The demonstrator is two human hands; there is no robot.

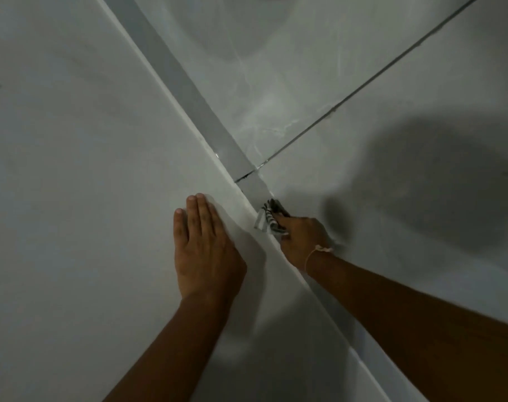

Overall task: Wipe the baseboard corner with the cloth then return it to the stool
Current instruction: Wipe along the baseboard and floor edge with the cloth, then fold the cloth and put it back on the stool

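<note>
My right hand point(303, 235) pinches the striped cloth point(271, 217) against the grey baseboard point(189, 91), whose long axis runs diagonally up-left from my grip. My left hand point(203, 248) lies flat, fingers together, on the wall point(72, 140). No stool is visible.

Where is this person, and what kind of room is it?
Probably indoors, down low where a wall meets a tiled floor. A grey baseboard runs along the bottom of the wall, and a dark grout line crosses the shiny tiles. Which room it is, I can't tell.
</note>
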